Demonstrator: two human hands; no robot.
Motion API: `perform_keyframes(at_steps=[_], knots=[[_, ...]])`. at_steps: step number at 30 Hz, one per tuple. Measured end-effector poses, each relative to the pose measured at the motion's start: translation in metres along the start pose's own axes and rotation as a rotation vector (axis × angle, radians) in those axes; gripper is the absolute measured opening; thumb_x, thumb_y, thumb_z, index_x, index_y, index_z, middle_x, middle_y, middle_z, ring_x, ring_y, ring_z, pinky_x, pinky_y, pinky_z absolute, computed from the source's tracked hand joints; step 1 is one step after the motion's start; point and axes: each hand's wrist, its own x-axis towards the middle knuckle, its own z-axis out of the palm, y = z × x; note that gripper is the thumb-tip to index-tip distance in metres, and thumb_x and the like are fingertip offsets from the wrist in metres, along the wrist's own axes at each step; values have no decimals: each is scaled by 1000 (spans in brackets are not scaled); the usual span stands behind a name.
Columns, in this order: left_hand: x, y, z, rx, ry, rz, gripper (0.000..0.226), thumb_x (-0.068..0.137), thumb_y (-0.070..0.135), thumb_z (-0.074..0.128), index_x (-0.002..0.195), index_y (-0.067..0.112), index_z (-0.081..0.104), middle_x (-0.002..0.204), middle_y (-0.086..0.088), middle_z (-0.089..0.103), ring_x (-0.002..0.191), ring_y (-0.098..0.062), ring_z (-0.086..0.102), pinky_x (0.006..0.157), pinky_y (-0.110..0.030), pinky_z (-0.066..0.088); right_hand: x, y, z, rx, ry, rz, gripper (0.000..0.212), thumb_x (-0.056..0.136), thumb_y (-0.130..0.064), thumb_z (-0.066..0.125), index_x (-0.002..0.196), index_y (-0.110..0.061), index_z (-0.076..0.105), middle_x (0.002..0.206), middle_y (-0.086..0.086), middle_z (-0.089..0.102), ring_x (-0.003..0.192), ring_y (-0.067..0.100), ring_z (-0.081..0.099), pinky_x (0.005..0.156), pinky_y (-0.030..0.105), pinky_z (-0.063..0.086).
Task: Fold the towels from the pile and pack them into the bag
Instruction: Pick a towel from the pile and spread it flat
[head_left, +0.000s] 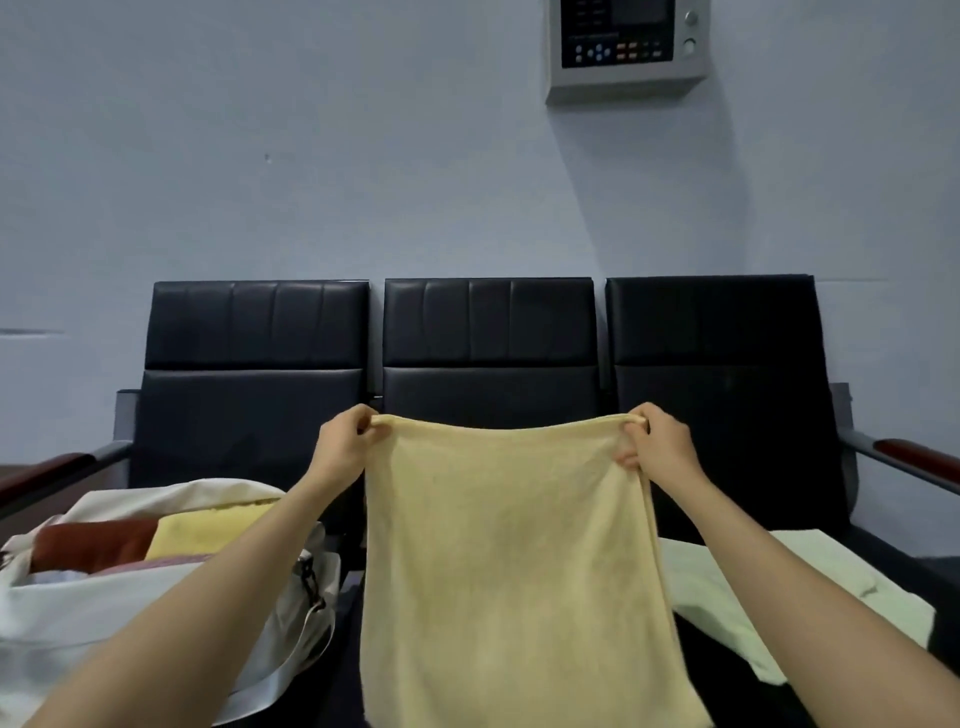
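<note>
now, my left hand (343, 447) and right hand (660, 447) each pinch a top corner of the yellow towel (509, 561), hanging above the bench (488, 338) beside the white bag (156, 597), seemingly part-filled; level corners should give a square fold.

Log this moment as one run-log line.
left hand: pinches top corner of hanging pale yellow terry towel | right hand: pinches other top corner | white cloth bag: holds folded towels

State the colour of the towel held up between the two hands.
Pale yellow, plain with no pattern: the towel shows clearly in the head view.
</note>
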Motion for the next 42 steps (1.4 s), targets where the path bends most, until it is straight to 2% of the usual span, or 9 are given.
perform_keyframes(at_steps=[5, 10, 14, 18, 23, 27, 32, 37, 42], knots=[[-1, 6, 0, -227, 126, 12, 8, 96, 22, 56, 94, 16, 61, 86, 8, 60, 79, -5, 52, 64, -19, 40, 3, -3, 1, 84, 87, -101, 13, 99, -16, 46, 100, -14, 59, 91, 0, 61, 83, 15, 57, 65, 27, 44], [-22, -22, 18, -235, -50, -80, 14, 98, 24, 52, 97, 11, 56, 87, 1, 57, 80, -12, 52, 66, -25, 40, -7, 17, 12, 70, 49, -39, 11, 97, -17, 47, 98, -18, 59, 97, 4, 59, 92, 19, 54, 67, 30, 38], [-51, -58, 37, -272, -181, -199, 17, 97, 25, 53, 94, 9, 59, 88, -5, 60, 83, -18, 54, 66, -28, 42, -21, 42, 25, 136, -82, 165, 15, 94, -19, 47, 95, -11, 60, 95, 7, 60, 88, 24, 54, 67, 35, 46], [-76, -87, 57, -175, -296, -318, 22, 96, 27, 55, 96, 6, 60, 87, -5, 59, 84, -18, 53, 68, -31, 41, -37, 72, 39, -8, -229, 278, 20, 92, -19, 48, 94, -4, 61, 91, 11, 59, 84, 23, 52, 66, 33, 38], [-107, -124, 90, 15, -552, -537, 26, 97, 33, 52, 109, 11, 56, 102, -6, 57, 93, -20, 56, 66, -29, 44, -69, 124, 65, -210, -447, 387, 14, 89, -15, 52, 75, -16, 50, 79, -1, 50, 73, 14, 48, 56, 26, 34], [-129, -136, 116, 104, -454, -553, 20, 99, 26, 47, 100, 6, 50, 100, -9, 53, 85, -19, 49, 64, -31, 33, -90, 162, 87, -327, -476, 380, 16, 95, -18, 53, 83, -11, 47, 89, 3, 51, 81, 18, 48, 65, 28, 35], [-124, -137, 128, -11, -254, -498, 20, 100, 21, 45, 85, 9, 44, 84, -6, 51, 79, -22, 48, 59, -32, 29, -92, 170, 95, -201, -245, 277, 22, 99, -15, 48, 78, -12, 46, 77, 2, 54, 71, 17, 50, 57, 29, 35], [-94, -136, 137, -56, -167, -473, 18, 100, 22, 48, 99, 4, 49, 91, -7, 53, 88, -24, 49, 70, -34, 31, -70, 170, 108, -165, -143, 239, 16, 100, -19, 48, 104, -6, 56, 92, 7, 59, 85, 21, 53, 71, 32, 39], [-90, -156, 159, 20, -250, -545, 28, 100, 28, 47, 110, 2, 50, 108, -14, 58, 104, -32, 54, 76, -35, 37, -60, 193, 125, -342, -192, 270, 22, 98, -18, 50, 117, -5, 52, 114, 14, 59, 100, 27, 55, 85, 38, 47]])
